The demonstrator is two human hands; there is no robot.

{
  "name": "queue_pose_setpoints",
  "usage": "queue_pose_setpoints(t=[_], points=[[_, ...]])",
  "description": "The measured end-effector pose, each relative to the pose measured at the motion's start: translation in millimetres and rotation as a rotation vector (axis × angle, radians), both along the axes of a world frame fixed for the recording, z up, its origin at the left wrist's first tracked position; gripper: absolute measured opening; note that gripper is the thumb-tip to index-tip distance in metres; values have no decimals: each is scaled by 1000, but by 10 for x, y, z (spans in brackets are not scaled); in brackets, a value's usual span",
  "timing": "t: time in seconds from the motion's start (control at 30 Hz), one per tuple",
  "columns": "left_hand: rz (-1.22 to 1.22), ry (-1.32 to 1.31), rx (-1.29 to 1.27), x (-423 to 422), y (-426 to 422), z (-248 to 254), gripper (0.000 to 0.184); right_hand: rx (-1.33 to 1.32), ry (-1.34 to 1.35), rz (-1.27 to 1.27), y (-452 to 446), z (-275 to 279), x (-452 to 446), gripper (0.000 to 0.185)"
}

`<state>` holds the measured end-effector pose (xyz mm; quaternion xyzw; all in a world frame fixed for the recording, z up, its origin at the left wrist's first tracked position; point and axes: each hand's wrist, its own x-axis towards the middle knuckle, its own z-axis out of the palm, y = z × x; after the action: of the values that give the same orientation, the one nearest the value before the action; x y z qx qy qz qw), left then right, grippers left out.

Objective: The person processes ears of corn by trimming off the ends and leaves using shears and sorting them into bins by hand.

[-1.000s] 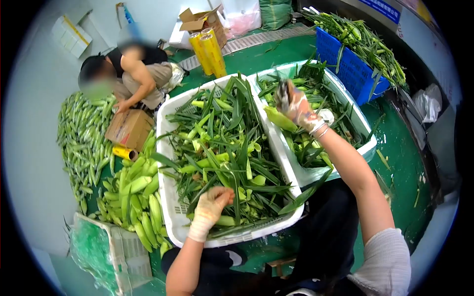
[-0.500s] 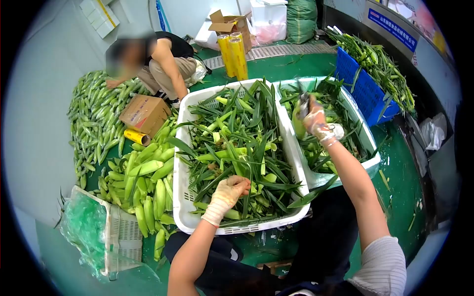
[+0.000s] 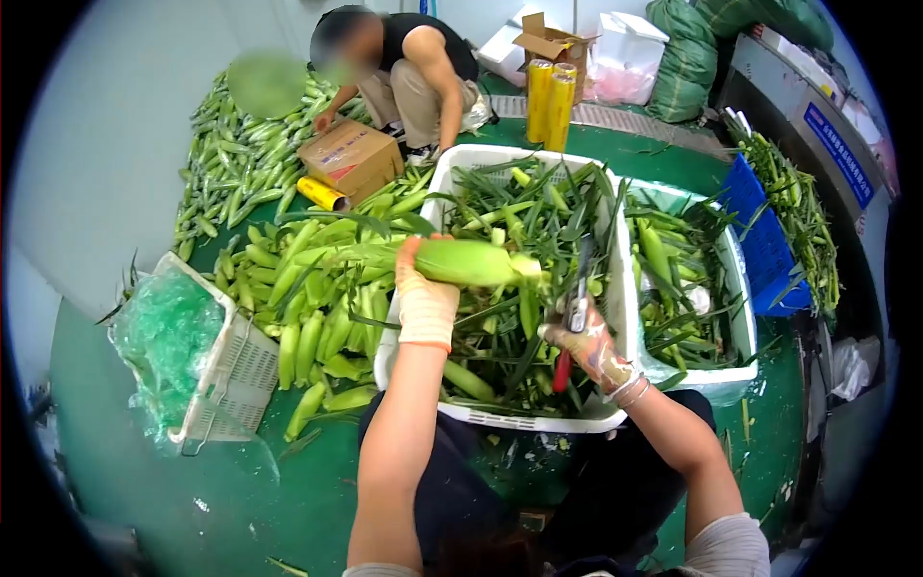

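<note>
An ear of corn in its green husk (image 3: 466, 263) lies sideways in my gloved left hand (image 3: 426, 303), its cut pale end pointing right. My left fingers are wrapped around it, above the left rim of a white crate (image 3: 510, 420). Over the right part of that crate, my gloved right hand (image 3: 598, 351) is closed on pruning shears (image 3: 577, 313) with a red handle, blades pointing up. The shears are apart from the corn. Husk leaves and stalk trimmings (image 3: 510, 337) fill the crate below both hands.
A plastic-lined white crate (image 3: 748, 317) with corn and leaves adjoins on the right, a blue crate (image 3: 760, 231) beyond it. Left are piled corn ears (image 3: 312, 337), a tipped crate (image 3: 226, 385) with green plastic, and a cardboard box (image 3: 351, 159). Another person (image 3: 433, 77) squats behind.
My left hand has risen from the leaves and now holds an ear of corn. My right hand has moved from the right crate to the middle one with the shears. The view has shifted.
</note>
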<state>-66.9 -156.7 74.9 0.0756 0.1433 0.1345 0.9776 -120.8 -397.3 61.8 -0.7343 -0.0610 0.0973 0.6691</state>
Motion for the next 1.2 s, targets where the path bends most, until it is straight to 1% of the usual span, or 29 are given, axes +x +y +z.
queue_pose_setpoints(t=[0.03, 0.07, 0.13, 0.17, 0.2, 0.23, 0.3, 0.33, 0.37, 0.4, 0.47, 0.53, 0.57, 0.6, 0.67, 0.73, 0.77, 0.8, 0.83, 0.87, 0.9, 0.93, 1.0, 1.03, 1.07, 1.1, 1.13, 1.17, 1.2], points=[[36, 2, -25, -38, 99, 84, 23, -178, 65, 128, 18, -107, -65, 49], [43, -96, -16, -34, 198, 128, 24, -236, 163, 171, 62, -239, -175, 61], [170, -102, 77, -5, 233, 222, 25, -395, 179, 307, 252, -57, -312, 76], [160, -91, 86, -20, 223, 237, 25, -364, 186, 348, 317, -207, -304, 85], [180, -97, 151, -44, 214, 227, 25, -476, 50, 300, 426, -459, -263, 93], [201, -103, 214, -71, 204, 208, 25, -324, 25, 238, 556, -505, -221, 71], [200, -63, 246, -112, 132, 171, 25, -2, 68, 195, 707, -410, -83, 47], [204, -39, 272, -121, 90, 156, 25, 172, 136, 211, 745, -44, -50, 42], [205, -21, 294, -93, 40, 124, 26, 188, 250, 208, 744, 268, -36, 33], [210, -6, 314, -74, 5, 121, 26, 575, 325, 263, 804, 216, 29, 22], [232, -19, 520, -87, -23, 102, 27, 410, 575, 314, 680, 185, 69, 24], [162, 18, 401, -97, 99, 113, 28, 155, 465, 197, 623, -122, 13, 21], [70, -60, 191, -149, 167, 178, 31, -4, 479, 201, 531, -404, 42, 21], [61, -38, 157, -130, 265, 184, 31, 34, 519, 113, 453, -295, -61, 24], [42, 30, 313, -69, 416, 137, 34, 71, 494, 219, 247, -536, 77, 27], [-196, -24, 571, -195, 296, 215, 39, -45, 128, 168, 216, -297, 156, 30], [-313, -51, 715, -144, 282, 104, 45, 177, 78, 174, 207, -290, 221, 35], [-360, 4, 849, -248, 109, 185, 52, -256, -188, 167, 221, 124, 212, 34], [-383, -29, 925, -295, 0, 115, 54, -89, -223, 118, 280, 23, 324, 34], [-411, -67, 997, -335, -115, 45, 56, -81, -168, 49, 339, 281, 315, 31], [-474, -37, 1090, -389, -210, 20, 54, 54, -87, 48, 385, 309, 411, 29], [-509, -23, 1274, -418, -271, 40, 54, 196, -10, 48, 424, 359, 480, 28], [-203, 18, 1788, -513, -428, -123, 54, 279, 20, -18, 425, 568, 531, 19], [-274, 41, 1660, -597, -501, -78, 54, 283, 0, -11, 407, 506, 581, 14], [-264, 49, 1669, -546, -477, -125, 54, 432, -19, -110, 513, 271, 677, 12], [-341, 91, 1589, -467, -391, -199, 53, 439, 67, -104, 489, 357, 615, 11], [-403, 133, 1507, -430, -349, -73, 53, 445, 148, -86, 451, 438, 548, 11], [-358, 172, 1661, -476, -361, 40, 53, 571, 153, -127, 522, 318, 529, 10], [-23, 147, 1997, -421, -310, -124, 51, 489, 163, -208, 551, 419, 456, 9]])
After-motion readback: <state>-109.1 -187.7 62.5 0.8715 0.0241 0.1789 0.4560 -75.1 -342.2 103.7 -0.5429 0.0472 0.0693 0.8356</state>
